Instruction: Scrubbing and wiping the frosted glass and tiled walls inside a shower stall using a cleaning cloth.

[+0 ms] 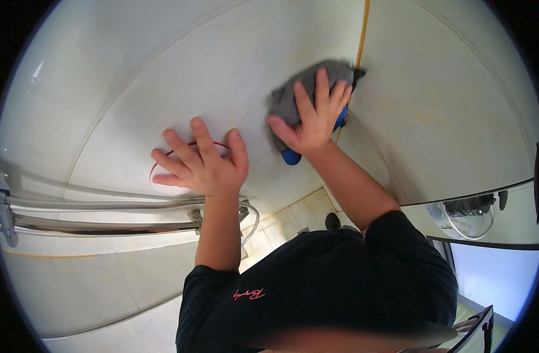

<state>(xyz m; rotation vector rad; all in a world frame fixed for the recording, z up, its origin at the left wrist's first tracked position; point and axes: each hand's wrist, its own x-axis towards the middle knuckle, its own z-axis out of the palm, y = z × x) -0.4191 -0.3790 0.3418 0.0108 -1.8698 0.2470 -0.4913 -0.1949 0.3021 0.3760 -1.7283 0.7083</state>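
Observation:
My right hand point(315, 112) presses flat, fingers spread, on a grey cloth point(287, 106) with blue edges. The cloth lies against the pale tiled wall point(243, 57), close to the corner where an orange-yellow grout line point(364, 31) runs. To its left, my left hand point(205, 163) rests with fingers apart over a round white disc with a red rim point(159, 174) on the same wall. Most of the disc is hidden beneath the palm, and I cannot tell what it is.
Two chrome bars point(106, 205) run along the wall at left, below my left hand, with a white hose or cable point(256, 216) near their end. At right stands a clear container with a white handle point(468, 220). Stained floor tiles point(291, 220) and a dark shoe point(333, 220) show below.

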